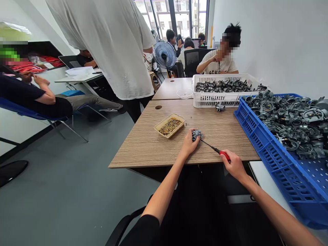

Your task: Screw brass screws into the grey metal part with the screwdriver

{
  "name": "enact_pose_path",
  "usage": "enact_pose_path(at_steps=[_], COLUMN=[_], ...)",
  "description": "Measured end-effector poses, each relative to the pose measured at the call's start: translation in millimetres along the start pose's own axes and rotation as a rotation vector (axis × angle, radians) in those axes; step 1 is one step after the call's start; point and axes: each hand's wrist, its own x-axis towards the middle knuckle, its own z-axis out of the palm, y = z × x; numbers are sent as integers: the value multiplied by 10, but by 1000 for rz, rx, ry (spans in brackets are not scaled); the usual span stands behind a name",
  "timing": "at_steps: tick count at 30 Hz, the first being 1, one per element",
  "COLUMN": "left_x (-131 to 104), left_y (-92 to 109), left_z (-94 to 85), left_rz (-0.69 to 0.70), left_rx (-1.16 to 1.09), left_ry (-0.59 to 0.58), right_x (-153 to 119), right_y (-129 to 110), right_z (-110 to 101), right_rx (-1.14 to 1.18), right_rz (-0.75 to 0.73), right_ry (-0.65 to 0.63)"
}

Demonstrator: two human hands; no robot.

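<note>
My left hand point(189, 142) grips a small grey metal part point(196, 134) and holds it down on the wooden table point(143, 147). In my right hand point(233, 165) is a red-handled screwdriver point(214, 149), whose thin shaft slants up and left until its tip meets the part. Just left of the part lies a shallow yellow tray point(169, 125) filled with several small brass screws.
A blue crate point(266, 150) heaped with grey metal parts stands at my right. A white basket point(220, 98) of similar parts sits at the table's far side, one loose part point(219, 107) before it. A person in white stands at the far left corner; others sit around.
</note>
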Motion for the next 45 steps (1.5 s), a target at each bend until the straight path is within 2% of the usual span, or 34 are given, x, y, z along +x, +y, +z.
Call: enact_pose_path(at_steps=[8,17,25,38,41,45], left_x=[1,11,12,22,19,21], left_y=[6,15,8,-6,9,31], left_z=[-3,-18,-13,-7,-7,-10], left_rz=[2,-12,-6,2,4,-7], left_rx=[-10,3,5,10,15,-2], left_ry=[-7,2,0,-8,-4,18], right_x=[-3,43,29,48,58,97], right_y=[26,88,135,70,151,407], right_z=[17,38,60,-9,-44,-114], right_rx=[7,-35,-81,-74,-60,-131], right_rz=[3,-24,32,72,91,169], right_ry=[26,111,132,78,112,262])
